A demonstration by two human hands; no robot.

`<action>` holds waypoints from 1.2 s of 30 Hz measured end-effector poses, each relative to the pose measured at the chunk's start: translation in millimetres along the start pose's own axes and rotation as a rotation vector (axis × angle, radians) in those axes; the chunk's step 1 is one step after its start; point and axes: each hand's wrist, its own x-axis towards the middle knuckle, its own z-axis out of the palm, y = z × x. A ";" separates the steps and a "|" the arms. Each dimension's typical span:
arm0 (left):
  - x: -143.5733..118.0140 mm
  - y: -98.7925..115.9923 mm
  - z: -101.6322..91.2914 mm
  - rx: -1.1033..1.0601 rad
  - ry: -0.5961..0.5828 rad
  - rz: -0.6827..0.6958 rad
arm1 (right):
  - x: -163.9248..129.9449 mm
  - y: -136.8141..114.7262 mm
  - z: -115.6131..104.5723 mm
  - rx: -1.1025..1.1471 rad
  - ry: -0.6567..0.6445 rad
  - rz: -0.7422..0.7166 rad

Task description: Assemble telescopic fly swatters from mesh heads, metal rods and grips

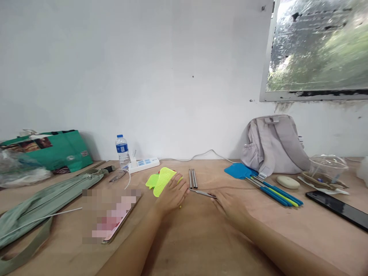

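My left hand [174, 193] is closed over the narrow end of a yellow-green perforated fly swatter head [163, 183], partly hiding it. Beside that head, to its left, lies another yellow-green piece [151, 181]. Between my hands runs a thin metal rod [202, 193], its far tip close to my left fingertips; I cannot tell whether they touch. The rod's near end is gripped by my right hand [230, 205], low over the table. Just beyond, several short metal tubes [193, 179] lie side by side on the table.
Right of my hands lie a blue swatter head [238, 171] and several blue and green handles [280, 193]. A grey backpack [274, 145], white oval object [288, 182] and black phone [339, 209] sit farther right. Leftward are a pink-screened phone [117, 220], power strip [144, 165] and water bottle [122, 151].
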 end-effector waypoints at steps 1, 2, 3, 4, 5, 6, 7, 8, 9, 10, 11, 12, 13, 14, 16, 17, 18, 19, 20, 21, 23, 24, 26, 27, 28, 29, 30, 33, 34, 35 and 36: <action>-0.6 1.8 0.5 0.005 -0.015 0.010 | -0.6 -0.6 0.0 -0.010 0.016 -0.007; -1.5 3.5 1.8 0.008 -0.027 0.028 | -1.1 -0.8 -0.6 -0.020 0.028 -0.016; -2.8 5.0 3.9 0.014 -0.031 0.051 | -1.3 -0.5 -1.6 -0.028 0.035 -0.026; -4.4 6.2 6.4 0.025 -0.030 0.074 | -1.3 0.1 -3.1 -0.034 0.038 -0.037; -6.0 7.3 9.2 0.042 -0.023 0.099 | -1.1 1.0 -4.8 -0.038 0.038 -0.045; -7.5 8.3 11.6 0.064 -0.016 0.126 | -0.9 2.1 -6.6 -0.042 0.034 -0.053; -8.6 9.5 13.4 0.086 -0.010 0.145 | -0.7 3.2 -8.4 -0.042 0.028 -0.059; -9.2 10.8 14.3 0.103 -0.007 0.151 | -0.5 4.1 -10.0 -0.040 0.020 -0.061; -9.2 12.4 14.0 0.114 -0.007 0.146 | -0.4 4.7 -11.2 -0.035 0.012 -0.061; -8.5 14.4 12.6 0.118 -0.005 0.136 | -0.3 4.8 -12.1 -0.029 0.005 -0.059; -7.2 16.7 10.5 0.118 0.001 0.132 | -0.3 4.4 -12.5 -0.021 -0.001 -0.056; -5.4 19.3 7.8 0.116 0.012 0.134 | -0.4 3.5 -12.6 -0.015 -0.004 -0.050; -3.4 22.2 4.9 0.116 0.028 0.143 | -0.5 2.2 -12.4 -0.008 -0.006 -0.043; -1.4 25.1 2.2 0.116 0.044 0.155 | -0.8 0.5 -12.0 -0.002 -0.009 -0.036; 2.3 30.4 -2.0 0.113 0.073 0.161 | -1.2 -3.3 -11.5 0.016 -0.019 -0.017; 3.8 32.5 -3.3 0.108 0.078 0.154 | -1.4 -5.1 -11.4 0.026 -0.026 -0.005; 5.0 34.1 -4.1 0.099 0.079 0.143 | -1.3 -6.6 -11.5 0.038 -0.035 0.010; 5.9 35.1 -4.6 0.088 0.079 0.133 | -1.2 -7.8 -11.7 0.049 -0.045 0.028; 6.5 35.6 -4.9 0.072 0.079 0.124 | -0.8 -8.6 -11.8 0.062 -0.053 0.046; 7.0 35.5 -5.0 0.049 0.078 0.114 | -0.2 -9.0 -11.8 0.074 -0.057 0.063; 7.3 33.6 -5.7 -0.023 0.080 0.098 | 1.3 -8.3 -11.3 0.102 -0.057 0.095; 7.2 31.7 -6.3 -0.068 0.088 0.091 | 2.2 -7.2 -10.7 0.120 -0.055 0.113; 6.3 25.6 -8.1 -0.150 0.127 0.058 | 3.4 -3.6 -9.3 0.163 -0.055 0.170; 5.5 21.2 -9.2 -0.180 0.142 0.022 | 3.8 -1.0 -8.4 0.193 -0.054 0.204; 4.4 15.9 -10.2 -0.205 0.139 -0.030 | 3.9 2.1 -7.6 0.231 -0.050 0.236; 3.1 9.8 -11.1 -0.229 0.108 -0.087 | 3.9 5.6 -6.5 0.273 -0.041 0.264; 1.5 3.2 -11.8 -0.255 0.053 -0.144 | 3.8 9.4 -5.2 0.316 -0.027 0.287; -4.2 -16.1 -12.6 -0.358 -0.148 -0.221 | 3.3 21.7 0.8 0.435 0.031 0.352; -6.3 -21.3 -12.6 -0.400 -0.200 -0.217 | 3.2 25.4 3.4 0.469 0.050 0.378; -8.4 -25.4 -12.6 -0.441 -0.248 -0.209 | 3.1 28.6 6.1 0.502 0.068 0.401; -10.2 -28.5 -12.6 -0.480 -0.298 -0.195 | 3.0 31.2 8.6 0.532 0.084 0.419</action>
